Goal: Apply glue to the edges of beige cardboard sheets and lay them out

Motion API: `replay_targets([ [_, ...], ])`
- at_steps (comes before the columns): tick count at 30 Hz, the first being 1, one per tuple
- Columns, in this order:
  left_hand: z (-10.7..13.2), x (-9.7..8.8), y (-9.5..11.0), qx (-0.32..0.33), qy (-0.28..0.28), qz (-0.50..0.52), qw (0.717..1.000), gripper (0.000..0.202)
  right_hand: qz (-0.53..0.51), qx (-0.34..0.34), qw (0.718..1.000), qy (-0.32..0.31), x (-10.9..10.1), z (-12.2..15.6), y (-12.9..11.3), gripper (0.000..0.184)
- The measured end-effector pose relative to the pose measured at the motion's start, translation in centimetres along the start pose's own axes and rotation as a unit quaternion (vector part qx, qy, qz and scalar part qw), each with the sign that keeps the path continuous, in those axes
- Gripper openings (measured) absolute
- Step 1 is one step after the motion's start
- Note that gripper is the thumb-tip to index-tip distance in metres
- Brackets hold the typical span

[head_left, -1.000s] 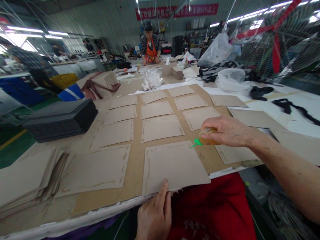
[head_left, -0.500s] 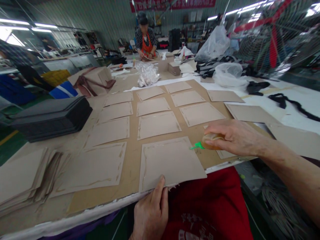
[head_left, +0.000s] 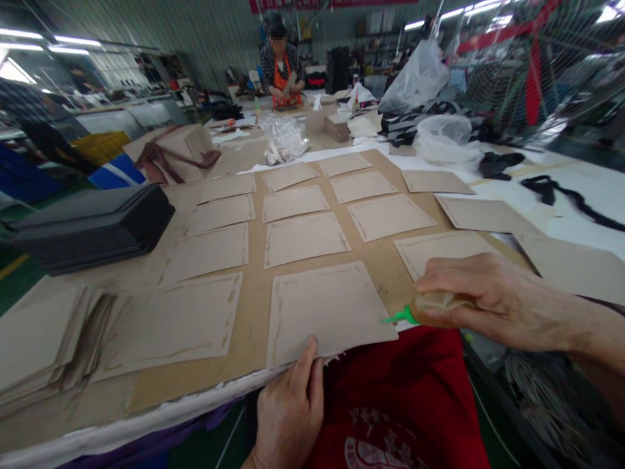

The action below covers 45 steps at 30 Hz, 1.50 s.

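a broad tan tabletop (head_left: 161,387) fills the middle, with flat brown-grey sheets (head_left: 307,241) laid over it in rows, many carrying glossy, uneven streaks close to their edges. a red garment (head_left: 405,391) with pale lettering shows below the near edge. on the left sits a thick dark grey stack (head_left: 92,228).

the near sheet (head_left: 322,306) lies flat in front of the person, at the table's near edge: plain, matte, four-cornered, with a brownish wavy streak down its left side and fainter, shinier marks along the far side.

the right hand (head_left: 493,296) is wrapped around a bottle, held tilted over the sheet's right side. the left hand (head_left: 293,404) sets a fingertip on the sheet's near edge; whether it pinches from below, i cannot tell.

the bottle (head_left: 434,306) is amber and cloudy, partly hidden by fingers. its thin bright green nozzle (head_left: 403,315) points left, its tip at the sheet's right edge.
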<state>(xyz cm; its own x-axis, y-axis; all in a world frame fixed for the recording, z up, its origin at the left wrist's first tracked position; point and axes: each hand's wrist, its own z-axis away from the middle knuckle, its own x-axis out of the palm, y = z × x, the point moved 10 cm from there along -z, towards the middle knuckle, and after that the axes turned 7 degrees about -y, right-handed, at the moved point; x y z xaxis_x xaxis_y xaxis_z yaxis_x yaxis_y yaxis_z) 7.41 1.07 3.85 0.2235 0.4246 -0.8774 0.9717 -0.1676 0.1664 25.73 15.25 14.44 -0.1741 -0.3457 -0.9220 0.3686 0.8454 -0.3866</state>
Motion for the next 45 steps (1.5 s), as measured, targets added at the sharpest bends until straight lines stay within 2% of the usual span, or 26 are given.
replay_targets([
  [4,-0.2,0.0,0.0,0.0,-0.002,-0.004,1.0,0.03,-0.002,0.011,0.999,0.043,-0.4,1.1,-0.4,0.021],
  [9,-0.3,0.0,0.0,0.0,-0.005,0.003,1.0,0.03,-0.032,-0.015,0.999,0.018,0.5,2.0,-1.5,0.024],
  [13,-0.3,-0.1,0.0,-0.003,-0.005,-0.001,1.0,0.03,-0.02,-0.002,0.999,0.044,0.0,2.2,-1.5,0.02],
  [17,-0.3,-0.1,0.1,-0.002,-0.004,0.0,1.0,0.031,-0.04,-0.003,0.999,0.02,0.1,2.4,-1.9,0.027],
  [23,-0.1,-0.2,-0.1,-0.004,0.0,-0.003,1.0,0.029,-0.072,0.025,0.997,0.017,0.0,2.7,-1.5,0.023],
  [28,-0.7,-0.5,0.5,0.006,-0.023,-0.039,0.999,0.033,-0.085,0.03,0.996,0.012,-0.3,3.2,-1.2,0.019],
  [31,-1.0,-0.9,0.9,0.012,-0.043,-0.057,0.997,0.035,-0.102,0.03,0.993,0.048,-0.8,4.0,-0.3,0.013],
  [34,-1.3,-1.4,0.8,0.005,-0.04,-0.062,0.997,0.036,-0.095,0.036,0.99,0.099,-0.7,4.6,1.0,0.013],
  [37,-1.6,-1.9,1.1,0.011,-0.027,-0.05,0.998,0.03,-0.076,0.047,0.988,0.129,-0.1,4.5,1.8,0.012],
  [40,-2.5,-2.3,2.4,0.045,-0.01,-0.014,0.999,0.017,-0.05,0.041,0.988,0.142,0.0,3.8,1.7,0.013],
  [42,-3.5,-2.2,3.3,0.063,-0.01,0.016,0.998,0.014,-0.04,0.031,0.992,0.116,0.2,2.9,1.3,0.016],
  [45,-5.2,-0.8,3.8,0.059,-0.05,0.055,0.996,0.017,0.003,0.022,0.996,0.085,0.3,1.4,0.9,0.018],
])
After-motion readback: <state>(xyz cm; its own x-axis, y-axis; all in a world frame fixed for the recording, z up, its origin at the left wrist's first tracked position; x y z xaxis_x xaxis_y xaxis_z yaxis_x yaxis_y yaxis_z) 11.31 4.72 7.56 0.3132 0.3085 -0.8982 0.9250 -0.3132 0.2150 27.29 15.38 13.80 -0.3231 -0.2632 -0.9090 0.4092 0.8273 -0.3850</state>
